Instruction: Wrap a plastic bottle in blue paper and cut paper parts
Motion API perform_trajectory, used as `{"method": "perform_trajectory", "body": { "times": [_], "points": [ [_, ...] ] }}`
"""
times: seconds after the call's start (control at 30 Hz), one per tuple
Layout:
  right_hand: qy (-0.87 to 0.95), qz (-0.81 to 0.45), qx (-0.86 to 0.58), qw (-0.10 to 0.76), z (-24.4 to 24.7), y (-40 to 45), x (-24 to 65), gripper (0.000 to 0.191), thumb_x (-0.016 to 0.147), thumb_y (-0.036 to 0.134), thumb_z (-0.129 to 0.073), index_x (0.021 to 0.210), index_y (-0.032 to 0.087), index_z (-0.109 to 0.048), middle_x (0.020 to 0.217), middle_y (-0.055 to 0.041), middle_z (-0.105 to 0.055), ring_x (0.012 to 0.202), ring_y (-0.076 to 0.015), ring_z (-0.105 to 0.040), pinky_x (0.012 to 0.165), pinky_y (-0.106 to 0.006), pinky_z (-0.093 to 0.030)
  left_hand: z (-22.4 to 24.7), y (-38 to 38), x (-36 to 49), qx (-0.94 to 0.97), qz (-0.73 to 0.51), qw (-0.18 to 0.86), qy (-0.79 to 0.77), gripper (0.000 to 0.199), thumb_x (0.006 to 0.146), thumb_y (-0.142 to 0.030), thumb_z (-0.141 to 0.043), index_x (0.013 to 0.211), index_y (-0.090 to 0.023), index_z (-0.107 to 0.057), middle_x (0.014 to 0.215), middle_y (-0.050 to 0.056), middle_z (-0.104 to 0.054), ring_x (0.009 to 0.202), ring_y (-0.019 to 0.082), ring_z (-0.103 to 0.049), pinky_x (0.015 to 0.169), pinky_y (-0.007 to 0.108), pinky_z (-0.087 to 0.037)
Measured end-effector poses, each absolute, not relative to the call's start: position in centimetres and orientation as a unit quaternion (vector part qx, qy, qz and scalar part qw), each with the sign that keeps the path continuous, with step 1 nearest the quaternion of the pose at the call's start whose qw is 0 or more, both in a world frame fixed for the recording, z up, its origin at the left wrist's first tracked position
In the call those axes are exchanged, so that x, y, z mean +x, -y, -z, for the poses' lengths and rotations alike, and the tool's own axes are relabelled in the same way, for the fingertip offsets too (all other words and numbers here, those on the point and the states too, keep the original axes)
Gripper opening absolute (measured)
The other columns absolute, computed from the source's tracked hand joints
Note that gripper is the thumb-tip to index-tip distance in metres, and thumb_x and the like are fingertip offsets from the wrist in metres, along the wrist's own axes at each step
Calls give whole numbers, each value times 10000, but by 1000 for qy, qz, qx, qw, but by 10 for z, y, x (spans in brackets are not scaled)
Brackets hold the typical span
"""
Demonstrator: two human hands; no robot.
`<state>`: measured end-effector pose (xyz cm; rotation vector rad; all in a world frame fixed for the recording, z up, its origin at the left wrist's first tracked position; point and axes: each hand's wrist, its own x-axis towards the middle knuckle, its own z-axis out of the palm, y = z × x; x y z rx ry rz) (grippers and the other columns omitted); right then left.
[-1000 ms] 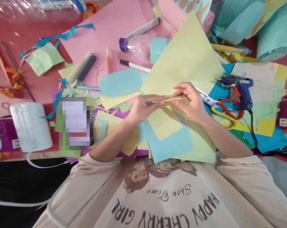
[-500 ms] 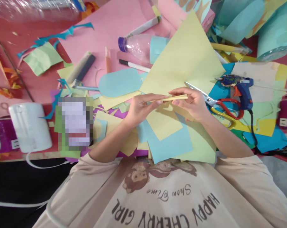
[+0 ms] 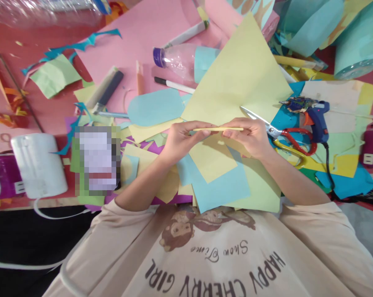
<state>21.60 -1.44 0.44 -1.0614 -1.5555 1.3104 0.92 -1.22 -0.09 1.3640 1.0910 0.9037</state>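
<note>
A thin yellow paper strip (image 3: 218,129), seen edge-on and looking folded, lies level between both hands. My left hand (image 3: 186,136) pinches its left part between thumb and fingers. On the right part, my right hand (image 3: 246,134) is closed with the thumb below and the fingers above. Beneath the hands are a yellow paper square (image 3: 212,163) and light blue paper (image 3: 220,192). A large pale yellow-green sheet (image 3: 242,70) spreads beyond them. Red-handled scissors (image 3: 274,131) lie just right of my right hand, their tip on that sheet.
A blue glue gun (image 3: 319,119) lies at the right. Beyond the hands are a plastic bottle (image 3: 180,61) with a purple cap and a black-capped marker (image 3: 174,84). At the left lie a blurred-out phone-like object (image 3: 98,161) and a white device (image 3: 39,165) with a cable.
My right fingers have moved slightly down and left, closer to my left fingertips. The strip's right end, which showed two separated layers, now looks pressed flat.
</note>
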Motion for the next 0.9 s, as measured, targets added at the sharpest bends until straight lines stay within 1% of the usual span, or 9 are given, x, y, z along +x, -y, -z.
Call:
{"method": "perform_trajectory", "body": {
  "times": [0.1,0.23,0.33,0.47,0.57,0.73,0.9],
  "points": [
    [624,-510,-421,416,-3,15,216,137,818,360,-710,901,279,-782,822,22,-761,708,-102,-662,640,-242,-515,1,12,9,576,-383,557,-459,330,794,-509,-683,866,-202,-778,854,51,-777,713,129,-683,622,213,-523],
    [619,-517,-428,409,-2,15,216,174,809,383,-716,932,278,-780,855,9,-763,750,-118,-675,677,-263,-533,3,11,9,580,-388,557,-451,305,807,-493,-678,867,-210,-777,843,47,-773,704,121,-679,619,209,-521],
    [608,-547,-416,397,-1,14,217,231,796,381,-729,995,268,-768,906,-7,-761,799,-127,-687,723,-272,-549,4,11,8,582,-389,557,-447,320,789,-513,-689,865,-215,-776,815,42,-767,690,121,-681,612,206,-524],
    [586,-593,-390,391,1,13,219,254,805,339,-729,1048,267,-753,954,-15,-755,836,-122,-693,755,-263,-556,5,10,8,580,-394,555,-447,351,758,-545,-705,845,-213,-775,752,34,-751,685,132,-684,601,210,-527],
    [576,-607,-389,386,2,12,218,265,801,350,-731,1051,267,-753,954,-18,-749,809,-112,-685,741,-258,-558,5,9,8,585,-390,550,-451,381,744,-565,-707,840,-203,-776,744,42,-751,670,135,-682,598,217,-530],
    [576,-612,-385,381,0,11,218,232,811,377,-714,1020,292,-763,884,-1,-746,734,-94,-667,692,-246,-551,5,9,7,583,-393,558,-441,365,763,-548,-699,851,-203,-779,775,54,-765,717,152,-707,655,233,-560],
    [606,-585,-376,385,-1,10,219,219,828,356,-702,1038,321,-756,880,9,-749,754,-93,-668,685,-236,-540,5,9,7,580,-393,563,-439,352,782,-532,-689,868,-204,-780,773,55,-768,728,153,-710,667,235,-563]
  ]
}}
